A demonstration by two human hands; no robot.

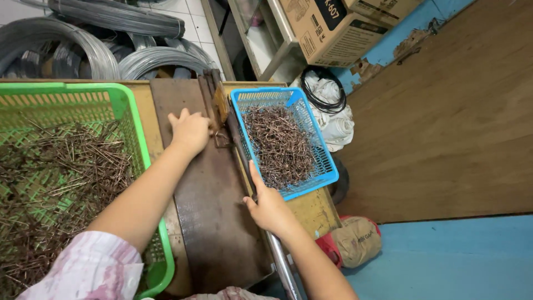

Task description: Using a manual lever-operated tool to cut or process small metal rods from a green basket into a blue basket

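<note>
My left hand (190, 130) rests, fingers curled, on a dark metal plate (214, 222) and presses against the bending jig (217, 114) at the plate's far end. What it holds under the fingers is hidden. My right hand (269, 206) grips the long metal lever bar (240, 150) that runs along the plate's right edge down to a shiny tube handle (283, 269). A blue basket (327, 166) of bent rusty wire pieces (280, 144) sits just right of the lever. A green basket (136, 119) of straight rusty wire pieces (55, 183) lies at my left.
Coils of grey wire (100, 50) lie beyond the wooden bench (313, 214). Cardboard boxes (333, 28), white cloth with a black cable loop (333, 105), and a tan and red bag (352, 241) stand at the right on a blue floor, beside a brown wooden panel (444, 128).
</note>
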